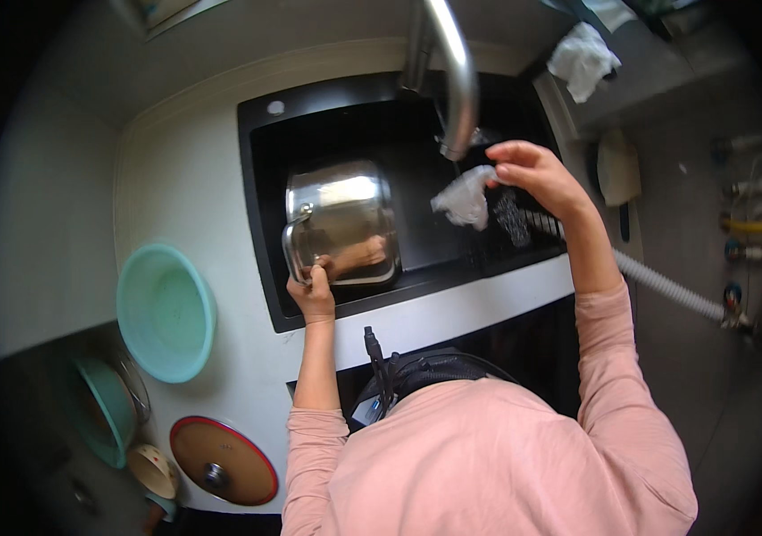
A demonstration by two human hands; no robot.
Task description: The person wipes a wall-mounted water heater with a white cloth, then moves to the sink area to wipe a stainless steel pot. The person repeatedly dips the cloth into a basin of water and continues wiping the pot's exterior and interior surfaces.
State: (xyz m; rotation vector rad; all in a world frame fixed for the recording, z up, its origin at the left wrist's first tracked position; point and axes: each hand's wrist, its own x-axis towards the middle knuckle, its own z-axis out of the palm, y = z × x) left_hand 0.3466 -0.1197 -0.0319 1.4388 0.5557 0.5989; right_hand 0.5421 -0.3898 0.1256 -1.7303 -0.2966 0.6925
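My left hand [314,298] grips the side handle [292,244] of a shiny stainless steel pot [354,201]. The pot lies tipped in the left part of a black sink [424,231], and its polished wall mirrors an arm. Over the sink's right part, my right hand [541,175] pinches a limp white cloth or wipe [464,197] between thumb and fingers. The cloth hangs just below the mouth of a metal faucet [462,94]. Beneath that hand sits a dark, glinting mesh-like item [511,218], too blurred to name surely.
On the white counter [180,181] stand a mint-green basin [166,315] and a red-rimmed glass lid [220,462]. Another green basin [96,409] and a patterned bowl [153,469] are at lower left. A crumpled white cloth [583,61] hangs upper right. A corrugated hose [669,285] runs rightward.
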